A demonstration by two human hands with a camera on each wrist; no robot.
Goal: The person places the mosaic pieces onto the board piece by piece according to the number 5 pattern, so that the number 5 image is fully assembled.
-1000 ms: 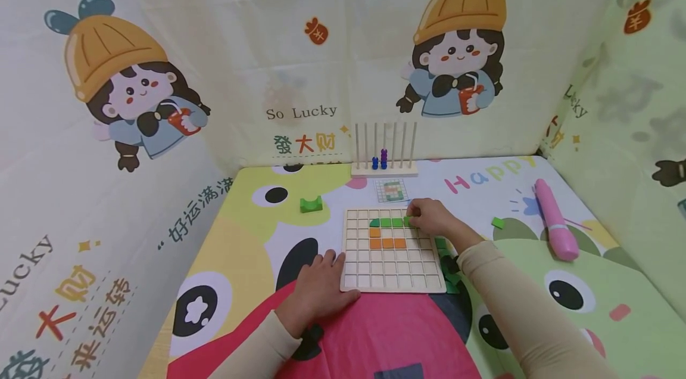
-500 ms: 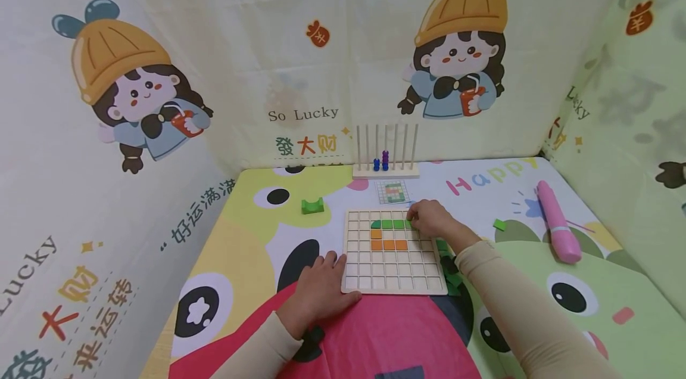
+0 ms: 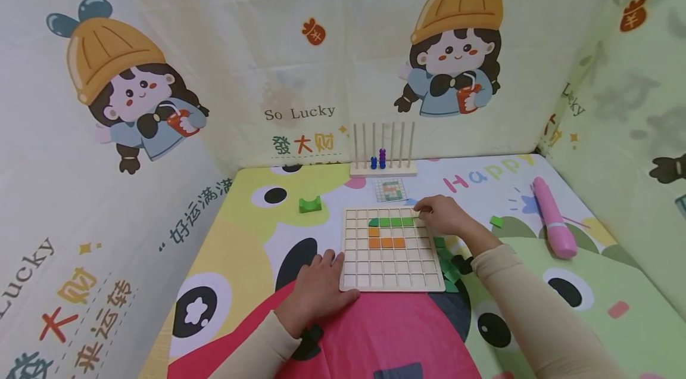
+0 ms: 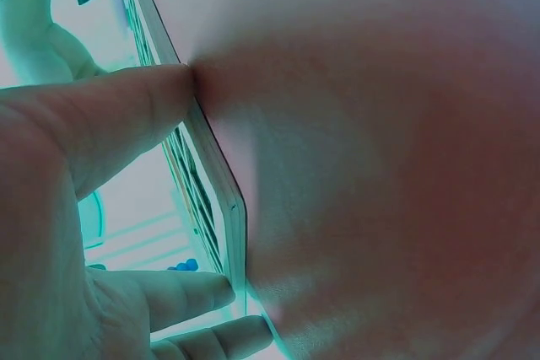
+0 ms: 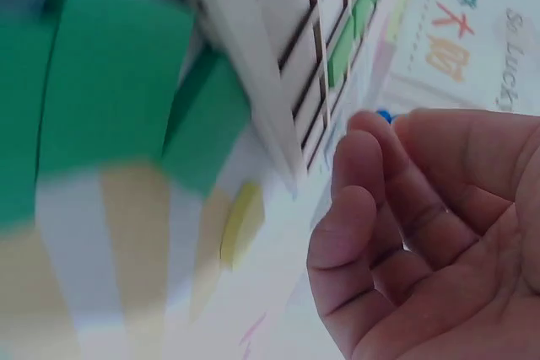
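Note:
A square wooden grid board (image 3: 375,269) lies on the table cover. A green tile row (image 3: 395,222) runs along its upper part, with orange tiles (image 3: 387,242) below. My left hand (image 3: 320,286) steadies the board's near left corner, thumb at the front edge and fingers at the left side; the left wrist view shows these fingertips against the board edge (image 4: 221,176). Above the board's far right corner is my right hand (image 3: 445,215). In the right wrist view its fingers (image 5: 342,225) are loosely bent, and no tile shows between them.
Loose dark green tiles (image 3: 449,266) lie along the board's right side. Behind it are a pattern card (image 3: 390,190) and a peg abacus (image 3: 383,170) with beads. A green arch block (image 3: 310,205) sits left; a lone green tile (image 3: 496,221) and a pink wand-like object (image 3: 554,218) lie right.
My right hand has let go at the end of the green row and drawn slightly right, baring the last green tile. The left hand stays in place.

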